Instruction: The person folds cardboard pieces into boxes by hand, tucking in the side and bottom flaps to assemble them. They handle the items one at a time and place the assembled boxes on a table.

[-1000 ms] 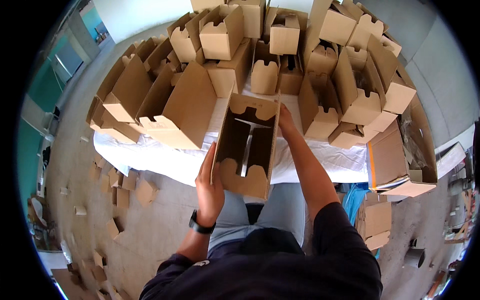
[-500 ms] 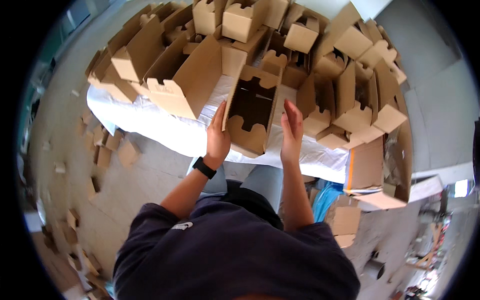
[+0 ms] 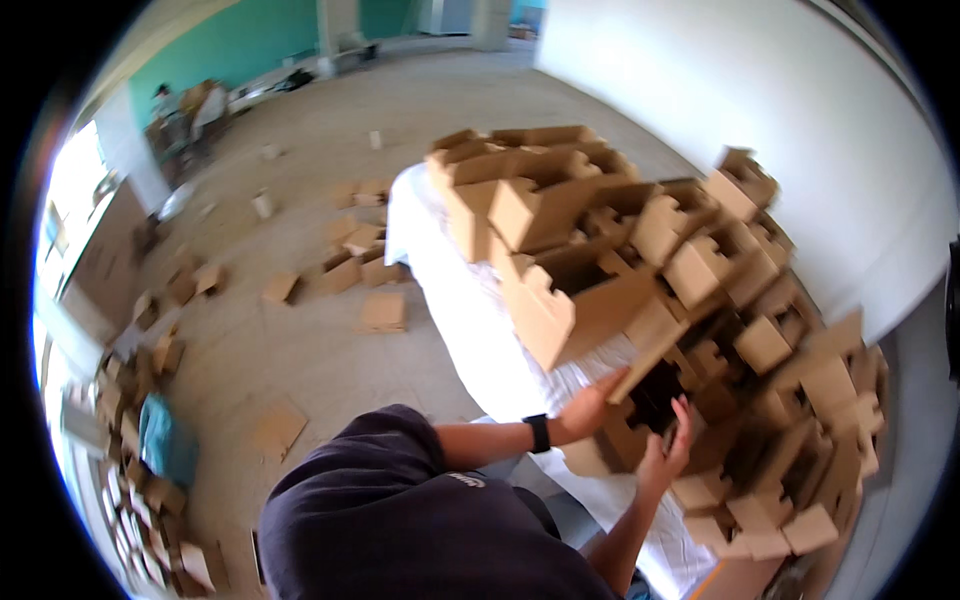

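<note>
An open brown cardboard box (image 3: 594,455) with notched end flaps stands in front of me on a white-covered table (image 3: 455,330). My left hand (image 3: 588,410), with a dark watch at its wrist, is closed against the box's left side wall. That wall partly hides its fingertips. At the box's right side is my right hand (image 3: 668,455), its fingers stretched upward and apart from the thumb. Whether the right palm touches the cardboard I cannot tell. Close to the left hand stands another open box (image 3: 545,310) with a notched flap.
Several open cardboard boxes (image 3: 790,345) crowd the table's far and right parts, some stacked. Flat and folded cardboard pieces (image 3: 383,312) lie on the floor to the left. A larger pile of cardboard (image 3: 150,480) and a blue bag (image 3: 167,440) are at the far left. A white wall (image 3: 740,80) rises behind.
My view has swung to the left, so the table and boxes appear farther right and tilted. My left hand stays at the box; my right hand remains beside it with fingers stretched.
</note>
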Action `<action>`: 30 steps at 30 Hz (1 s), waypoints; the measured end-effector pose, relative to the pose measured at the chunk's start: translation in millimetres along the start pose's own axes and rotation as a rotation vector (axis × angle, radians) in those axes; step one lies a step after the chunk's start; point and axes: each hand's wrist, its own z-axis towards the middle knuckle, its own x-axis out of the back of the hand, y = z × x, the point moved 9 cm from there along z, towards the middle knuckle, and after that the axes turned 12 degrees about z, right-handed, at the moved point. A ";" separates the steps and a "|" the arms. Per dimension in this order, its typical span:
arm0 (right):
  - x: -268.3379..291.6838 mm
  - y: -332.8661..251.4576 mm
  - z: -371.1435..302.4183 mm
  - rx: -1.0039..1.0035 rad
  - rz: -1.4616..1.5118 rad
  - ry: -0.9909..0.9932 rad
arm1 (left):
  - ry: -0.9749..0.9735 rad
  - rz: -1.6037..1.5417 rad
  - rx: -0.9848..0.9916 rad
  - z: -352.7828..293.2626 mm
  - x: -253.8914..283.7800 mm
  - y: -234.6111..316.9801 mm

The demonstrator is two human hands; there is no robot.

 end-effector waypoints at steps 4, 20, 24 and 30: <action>3.4 5.1 -8.3 0.127 -0.069 -0.016 | -0.118 -0.106 -0.097 -2.5 -23.2 -3.6; 30.8 -3.0 -4.7 -0.084 -0.037 0.107 | -0.019 -0.251 0.036 6.3 4.8 -5.9; 63.3 2.0 2.2 -0.190 -0.082 0.139 | -0.018 -0.292 -0.087 17.4 -13.8 12.4; 63.6 9.0 -9.0 -0.217 -0.016 0.110 | -0.054 -0.355 -0.083 2.8 -20.0 5.2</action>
